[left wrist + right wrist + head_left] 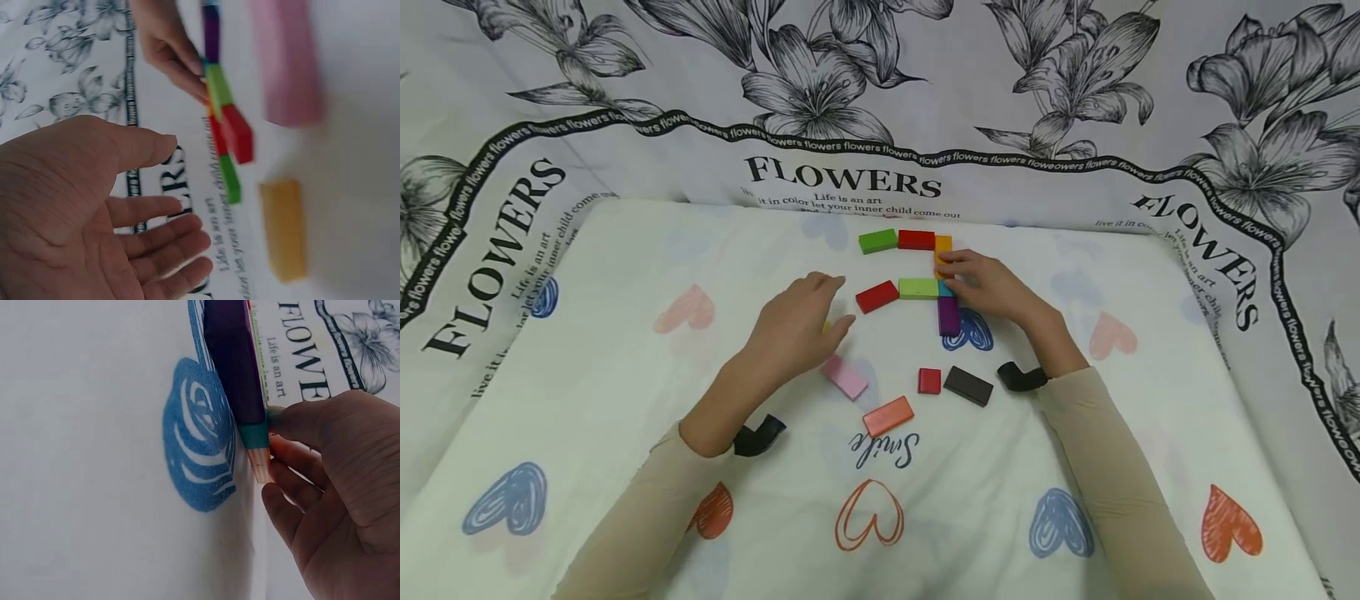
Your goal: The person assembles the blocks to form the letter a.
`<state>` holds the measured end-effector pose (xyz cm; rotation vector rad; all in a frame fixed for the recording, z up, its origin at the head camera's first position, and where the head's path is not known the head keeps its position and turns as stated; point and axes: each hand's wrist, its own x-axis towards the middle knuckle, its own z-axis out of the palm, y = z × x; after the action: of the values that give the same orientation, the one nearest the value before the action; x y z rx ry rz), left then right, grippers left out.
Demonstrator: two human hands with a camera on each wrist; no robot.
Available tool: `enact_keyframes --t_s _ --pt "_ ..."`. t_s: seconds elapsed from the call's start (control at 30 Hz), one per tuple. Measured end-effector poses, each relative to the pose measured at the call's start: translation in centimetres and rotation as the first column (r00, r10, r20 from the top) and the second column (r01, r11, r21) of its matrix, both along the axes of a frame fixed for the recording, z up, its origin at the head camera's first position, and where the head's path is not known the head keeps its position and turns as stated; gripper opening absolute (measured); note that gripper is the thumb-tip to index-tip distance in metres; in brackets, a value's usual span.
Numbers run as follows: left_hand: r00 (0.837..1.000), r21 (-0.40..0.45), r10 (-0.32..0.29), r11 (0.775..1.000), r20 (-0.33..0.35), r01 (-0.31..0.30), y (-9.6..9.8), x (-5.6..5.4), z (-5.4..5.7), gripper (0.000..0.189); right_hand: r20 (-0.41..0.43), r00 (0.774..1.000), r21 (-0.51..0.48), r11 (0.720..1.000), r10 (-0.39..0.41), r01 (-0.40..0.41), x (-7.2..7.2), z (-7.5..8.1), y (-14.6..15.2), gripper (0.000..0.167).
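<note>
My right hand is at the right end of a row of blocks, its fingertips curled over the orange block. Its thumb lies against the small blue block, beside the purple block. A red block and a green block run left from the orange one. Nearer, a light green block joins the blue one, with a tilted red block at its left. My left hand hovers with fingers spread, holding nothing, above a yellow block that it mostly hides in the head view.
Loose pink, orange-red, small red and black blocks lie nearer on the heart-printed white cloth. Flower-printed fabric borders the far side. Black straps show at both wrists.
</note>
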<state>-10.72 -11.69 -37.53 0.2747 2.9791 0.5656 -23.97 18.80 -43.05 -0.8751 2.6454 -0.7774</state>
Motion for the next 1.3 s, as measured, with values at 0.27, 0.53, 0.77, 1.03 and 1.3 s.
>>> enact_keyframes --t_s 0.27,0.53,0.77,1.03,1.3 --pt "0.980 -0.003 0.177 0.984 -0.095 -0.178 -2.7 1.6 -2.9 0.065 0.031 0.998 -0.030 0.998 -0.046 0.047 0.0 -0.2 0.5 0.040" --pt "0.975 -0.030 0.192 0.980 -0.112 -0.196 -3.5 2.7 -4.0 0.062 0.025 1.000 -0.035 0.999 -0.008 0.009 -0.1 -0.7 -0.1 0.041" --pt "0.976 0.010 0.187 0.982 -0.110 -0.187 -3.2 3.3 -4.6 0.056 0.029 0.999 -0.016 1.000 0.014 -0.013 0.1 -0.2 0.0 0.040" --pt "0.977 0.014 0.182 0.983 -0.112 -0.181 -3.5 2.9 -4.6 0.057 0.013 1.000 -0.033 0.999 0.019 -0.019 -0.1 -0.1 -0.1 0.040" --pt "0.980 0.008 0.166 0.986 -0.106 -0.167 -3.6 2.5 -4.6 0.057 0.022 1.000 -0.037 0.999 0.002 -0.001 0.1 -0.3 0.2 0.040"
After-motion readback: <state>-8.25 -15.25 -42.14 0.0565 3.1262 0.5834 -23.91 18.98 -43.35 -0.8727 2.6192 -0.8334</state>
